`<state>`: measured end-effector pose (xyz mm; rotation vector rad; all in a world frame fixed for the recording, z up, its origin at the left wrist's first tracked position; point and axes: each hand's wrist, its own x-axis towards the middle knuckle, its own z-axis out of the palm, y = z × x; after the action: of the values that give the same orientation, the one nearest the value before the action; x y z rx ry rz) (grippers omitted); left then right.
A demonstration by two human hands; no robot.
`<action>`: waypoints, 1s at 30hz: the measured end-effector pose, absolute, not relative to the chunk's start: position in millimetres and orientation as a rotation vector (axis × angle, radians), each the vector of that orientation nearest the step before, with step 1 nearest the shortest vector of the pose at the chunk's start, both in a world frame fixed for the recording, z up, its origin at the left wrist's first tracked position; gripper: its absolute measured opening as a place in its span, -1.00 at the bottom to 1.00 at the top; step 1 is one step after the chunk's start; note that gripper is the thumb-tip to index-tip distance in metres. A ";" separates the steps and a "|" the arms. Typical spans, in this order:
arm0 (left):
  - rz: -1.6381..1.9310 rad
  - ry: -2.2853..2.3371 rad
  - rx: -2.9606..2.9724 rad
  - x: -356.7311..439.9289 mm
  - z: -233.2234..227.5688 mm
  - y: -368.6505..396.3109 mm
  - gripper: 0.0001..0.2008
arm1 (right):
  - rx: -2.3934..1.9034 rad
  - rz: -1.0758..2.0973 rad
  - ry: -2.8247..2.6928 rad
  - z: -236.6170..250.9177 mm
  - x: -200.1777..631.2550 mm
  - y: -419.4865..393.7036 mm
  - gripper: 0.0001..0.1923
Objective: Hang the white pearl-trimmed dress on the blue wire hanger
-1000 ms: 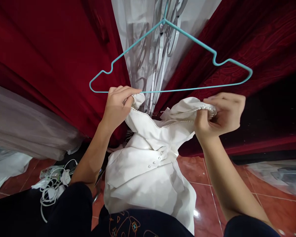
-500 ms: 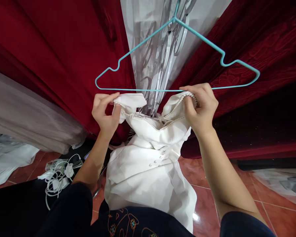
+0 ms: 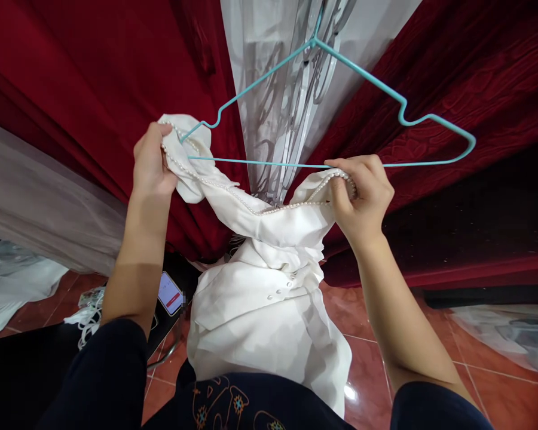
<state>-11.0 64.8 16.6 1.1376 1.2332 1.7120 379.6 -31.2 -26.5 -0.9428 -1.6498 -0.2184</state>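
Dress point(image 3: 269, 328), white and pearl-edged, runs down the centre of the frame. Your left hand point(image 3: 152, 158), left of centre, pinches one shoulder point(image 3: 190, 184), with the left end of the blue hanger point(image 3: 269, 163) inside it. Your right hand point(image 3: 364, 198), right of centre, pinches the other shoulder point(image 3: 311, 190) just under the bar. A phone point(image 3: 170, 294) lies lower left.

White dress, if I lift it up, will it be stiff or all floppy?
The white dress is probably floppy: its cloth sags and folds between the left hand and right hand. The beaded trim likely bends too, since it curves along the neckline. It may pull downward a bit, with so much cloth below the waist.
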 end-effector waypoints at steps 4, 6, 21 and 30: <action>1.761 1.314 1.471 8.9 51.5 68.4 -0.83 | -0.943 -0.224 -1.637 -25.9 375.4 -31.1 -0.71; 1.656 1.236 1.608 25.0 60.4 64.4 -0.72 | -0.918 -0.229 -1.631 -26.0 373.7 -31.8 -0.73; 1.472 1.004 2.549 144.7 -7.5 -16.2 -0.69 | -0.948 -0.230 -1.614 -29.5 368.9 -29.3 -0.73; 1.366 1.104 2.357 149.9 9.6 -16.6 -0.67 | -0.793 -0.557 -1.178 -25.8 430.2 -33.1 -0.65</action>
<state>149.9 -16.6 9.6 2.3566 1.1036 1.3657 430.2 -33.1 -25.8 -0.7928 -1.1785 -0.5571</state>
